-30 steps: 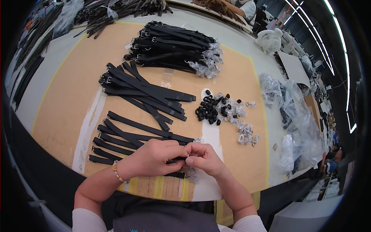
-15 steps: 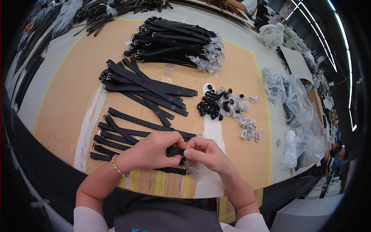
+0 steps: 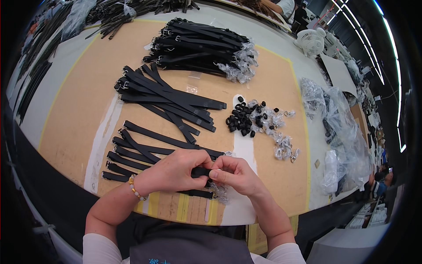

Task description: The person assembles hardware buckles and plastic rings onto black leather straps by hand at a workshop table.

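While both my hands meet above the near part of the tan board [image 3: 281, 187], the black strap [image 3: 201, 172] under inspection sits between them, at the centre of the clock taken for this report. My left hand [image 3: 182, 169] is closed, thumb and fingers curled tightly on the strap, only a short dark length of which shows. My right hand [image 3: 233, 176] is pinched at the strap's right end, thumb against forefinger with next to no gap; I cannot tell what small part, if any, lies hidden between the fingertips.

Findings around the grip: at 9 to 10 o'clock, the buckle ends of a loose row of straps [image 3: 129, 162], some running beneath my left forearm and hand. At 5 o'clock, just beside the grip, a wrapped fitting [image 3: 221, 193] on the end of another strap. At 11 o'clock, a crossed pile of buckled straps [image 3: 171, 97]; at 12, farther off, a thick stack of straps [image 3: 200, 46], clear-wrapped at its right end. At 1 o'clock, a heap of black loops [image 3: 239, 119]; at 2, touching it, metal clasps in clear wrap [image 3: 281, 145]. Between 2 and 3, well apart, clear plastic bags [image 3: 345, 127].
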`<move>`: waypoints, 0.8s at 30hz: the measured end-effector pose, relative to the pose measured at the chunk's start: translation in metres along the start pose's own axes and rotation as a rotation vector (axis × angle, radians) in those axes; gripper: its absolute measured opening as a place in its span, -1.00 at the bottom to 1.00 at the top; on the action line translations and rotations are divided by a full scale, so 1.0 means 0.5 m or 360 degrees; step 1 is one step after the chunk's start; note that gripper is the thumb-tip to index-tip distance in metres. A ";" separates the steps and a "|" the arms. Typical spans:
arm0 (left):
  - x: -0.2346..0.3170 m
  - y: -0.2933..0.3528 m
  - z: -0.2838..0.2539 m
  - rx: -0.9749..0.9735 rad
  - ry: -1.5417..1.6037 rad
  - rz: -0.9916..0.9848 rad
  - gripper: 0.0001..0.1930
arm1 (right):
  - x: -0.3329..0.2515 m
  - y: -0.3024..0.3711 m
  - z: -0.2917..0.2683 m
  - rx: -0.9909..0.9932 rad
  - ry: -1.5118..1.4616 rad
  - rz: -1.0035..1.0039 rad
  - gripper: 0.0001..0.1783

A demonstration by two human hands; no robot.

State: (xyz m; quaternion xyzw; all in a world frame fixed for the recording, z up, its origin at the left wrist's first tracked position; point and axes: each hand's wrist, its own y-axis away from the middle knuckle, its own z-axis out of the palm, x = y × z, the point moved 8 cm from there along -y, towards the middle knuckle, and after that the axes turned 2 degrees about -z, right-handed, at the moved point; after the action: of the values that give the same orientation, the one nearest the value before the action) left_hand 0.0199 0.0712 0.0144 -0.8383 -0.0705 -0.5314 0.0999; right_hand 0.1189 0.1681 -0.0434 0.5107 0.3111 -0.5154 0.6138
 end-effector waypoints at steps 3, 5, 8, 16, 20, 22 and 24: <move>-0.001 -0.001 0.003 -0.0029 -0.0023 -0.0023 -0.78 | -0.002 0.002 0.003 0.0009 -0.0003 -0.0021 -0.74; -0.004 -0.002 0.006 -0.0042 -0.0025 -0.0035 -0.78 | -0.003 0.002 0.001 0.0020 0.0022 -0.0030 -0.74; -0.005 -0.004 0.003 -0.0050 -0.0032 -0.0037 -0.78 | -0.004 -0.004 -0.003 0.0017 0.0069 -0.0040 -0.74; 0.001 -0.010 -0.008 0.0027 -0.0102 0.0135 -0.80 | -0.018 -0.015 -0.002 0.0129 0.0454 -0.0157 -0.77; -0.011 -0.002 0.004 -0.0174 -0.0142 0.0068 -0.75 | 0.001 -0.012 0.001 0.0141 0.0732 -0.0174 -0.75; -0.007 0.003 0.010 -0.0268 -0.0136 0.0047 -0.76 | 0.026 -0.011 -0.006 0.0123 0.0734 -0.0130 -0.76; -0.006 0.013 0.012 -0.0293 -0.0157 0.0053 -0.76 | 0.037 -0.004 0.005 0.0044 0.0481 -0.0069 -0.76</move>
State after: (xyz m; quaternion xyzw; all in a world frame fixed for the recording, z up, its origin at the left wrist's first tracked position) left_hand 0.0252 0.0665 0.0084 -0.8701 -0.0123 -0.4920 0.0277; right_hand 0.1217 0.1599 -0.0600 0.5841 0.4037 -0.4501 0.5416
